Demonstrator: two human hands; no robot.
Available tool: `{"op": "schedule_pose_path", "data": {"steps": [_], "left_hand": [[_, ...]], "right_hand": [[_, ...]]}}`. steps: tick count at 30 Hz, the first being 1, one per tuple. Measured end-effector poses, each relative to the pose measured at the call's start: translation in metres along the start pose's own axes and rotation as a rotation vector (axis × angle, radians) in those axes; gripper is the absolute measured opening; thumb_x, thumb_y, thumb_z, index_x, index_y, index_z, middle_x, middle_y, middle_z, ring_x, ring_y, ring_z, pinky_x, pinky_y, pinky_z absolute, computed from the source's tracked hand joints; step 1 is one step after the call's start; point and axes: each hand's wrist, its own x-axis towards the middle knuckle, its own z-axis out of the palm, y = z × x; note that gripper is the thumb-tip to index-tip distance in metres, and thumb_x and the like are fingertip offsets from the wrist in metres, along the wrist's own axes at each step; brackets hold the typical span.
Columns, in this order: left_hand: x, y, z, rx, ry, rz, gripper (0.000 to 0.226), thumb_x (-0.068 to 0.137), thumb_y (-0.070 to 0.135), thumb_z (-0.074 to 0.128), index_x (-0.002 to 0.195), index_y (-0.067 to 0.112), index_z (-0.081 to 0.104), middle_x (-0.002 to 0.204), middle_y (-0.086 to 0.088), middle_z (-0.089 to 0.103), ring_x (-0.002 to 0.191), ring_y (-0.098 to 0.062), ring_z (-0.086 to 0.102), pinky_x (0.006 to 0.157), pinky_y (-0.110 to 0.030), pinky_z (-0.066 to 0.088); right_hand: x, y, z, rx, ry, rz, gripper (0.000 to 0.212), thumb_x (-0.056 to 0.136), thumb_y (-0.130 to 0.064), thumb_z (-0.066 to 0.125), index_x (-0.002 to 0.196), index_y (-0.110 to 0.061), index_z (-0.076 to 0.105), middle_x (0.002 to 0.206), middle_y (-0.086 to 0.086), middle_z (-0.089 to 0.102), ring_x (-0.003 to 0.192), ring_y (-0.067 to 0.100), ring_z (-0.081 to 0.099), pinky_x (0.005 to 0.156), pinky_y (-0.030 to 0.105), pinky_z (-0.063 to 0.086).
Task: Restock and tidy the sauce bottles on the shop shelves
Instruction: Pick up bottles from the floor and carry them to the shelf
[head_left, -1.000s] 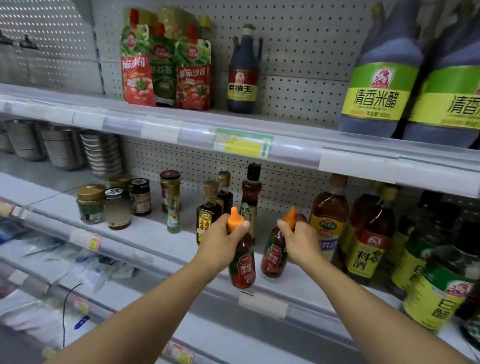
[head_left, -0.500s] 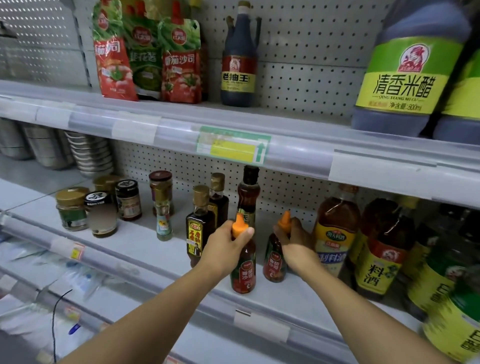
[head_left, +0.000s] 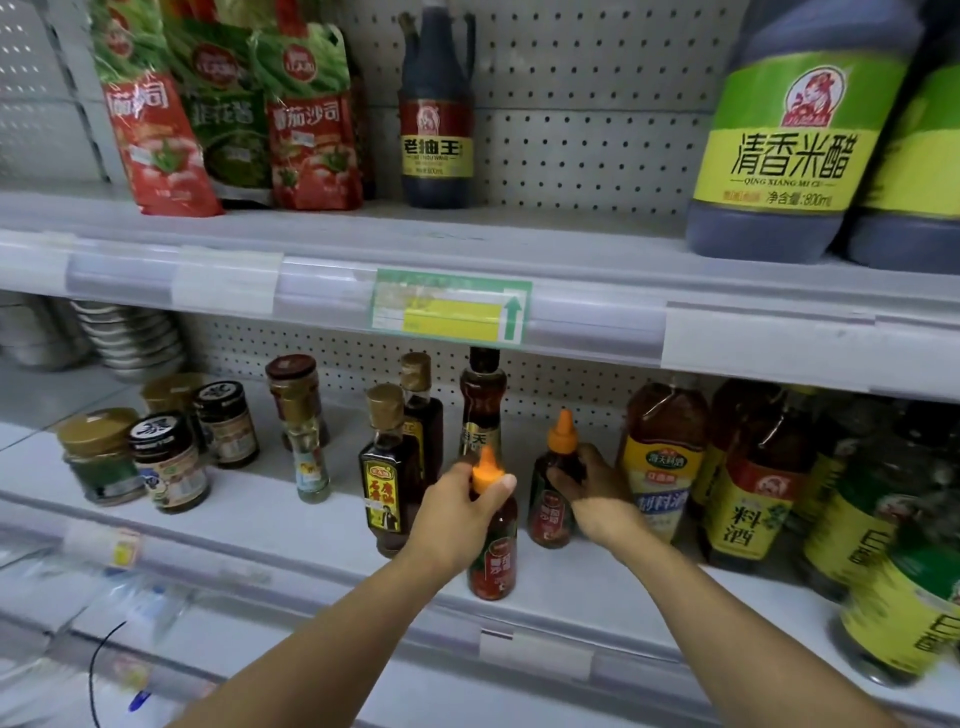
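Two small red sauce bottles with orange nozzle caps stand on the middle shelf (head_left: 291, 525). My left hand (head_left: 457, 514) grips the neck of the nearer red sauce bottle (head_left: 493, 561), which stands by the shelf's front edge. My right hand (head_left: 592, 493) grips the shoulder of the second red sauce bottle (head_left: 550, 514), set further back beside a large amber bottle with a yellow label (head_left: 662, 467). Dark square bottles with gold caps (head_left: 389, 467) stand just left of my left hand.
Several jars (head_left: 166, 462) stand at the left of the middle shelf, and large cooking-wine and green-labelled bottles (head_left: 753, 499) fill its right. On the upper shelf are red sauce pouches (head_left: 306, 130), a dark soy bottle (head_left: 436, 119) and big vinegar bottles (head_left: 789, 140).
Both bottles came down onto the shelf. My right hand pushed its bottle further back toward the amber bottle and slid lower on it. The view moved closer to the shelf.
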Motion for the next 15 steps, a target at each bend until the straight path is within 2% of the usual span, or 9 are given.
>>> {"op": "schedule_pose_path", "data": {"steps": [11, 15], "left_hand": [[0.002, 0.000, 0.007, 0.022, -0.049, 0.014, 0.030, 0.090, 0.039, 0.057, 0.107, 0.015, 0.055, 0.109, -0.005, 0.063, 0.105, -0.020, 0.059, 0.097, -0.043, 0.047], [0.006, 0.004, 0.016, 0.003, -0.067, 0.007, 0.031, 0.090, 0.039, 0.058, 0.099, 0.010, 0.058, 0.102, -0.007, 0.066, 0.099, -0.020, 0.062, 0.095, -0.044, 0.049]], "right_hand": [[0.001, -0.004, 0.003, 0.016, 0.013, 0.035, 0.042, 0.094, -0.034, 0.052, 0.132, -0.020, 0.043, 0.133, 0.012, 0.055, 0.116, 0.032, 0.055, 0.094, 0.039, 0.048], [-0.006, -0.003, -0.003, 0.000, 0.001, 0.109, 0.049, 0.099, -0.033, 0.043, 0.143, -0.019, 0.029, 0.147, 0.011, 0.038, 0.128, 0.032, 0.044, 0.101, 0.039, 0.041]]}}
